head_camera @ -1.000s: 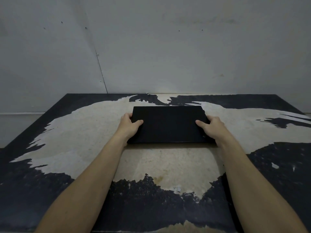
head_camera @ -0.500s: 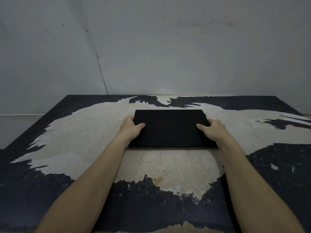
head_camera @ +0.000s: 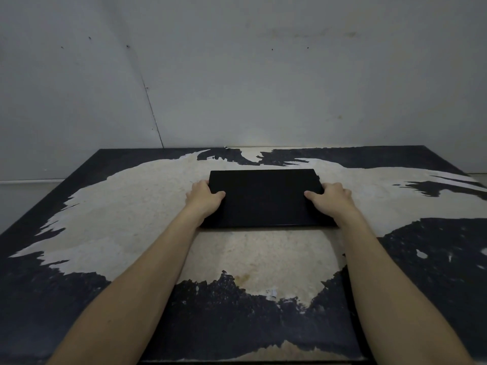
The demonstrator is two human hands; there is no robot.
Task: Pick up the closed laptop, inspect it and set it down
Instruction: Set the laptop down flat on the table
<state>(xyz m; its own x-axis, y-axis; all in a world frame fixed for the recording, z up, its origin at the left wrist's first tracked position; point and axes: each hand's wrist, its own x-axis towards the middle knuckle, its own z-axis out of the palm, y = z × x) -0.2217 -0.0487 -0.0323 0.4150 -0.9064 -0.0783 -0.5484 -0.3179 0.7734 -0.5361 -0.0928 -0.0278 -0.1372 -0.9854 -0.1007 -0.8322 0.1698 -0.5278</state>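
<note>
Closed black laptop [head_camera: 266, 197] flat on worn desk [head_camera: 131, 206], toward its far edge. Left hand [head_camera: 204, 197] clasping laptop's left side, right hand [head_camera: 329, 200] clasping its right, thumbs on top.

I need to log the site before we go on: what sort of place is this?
Probably a bare workroom or storage corner, not a kitted-out office. A worn table with its dark coating peeled off stands against a plain, marked grey wall, and only a closed black laptop is on it.
</note>
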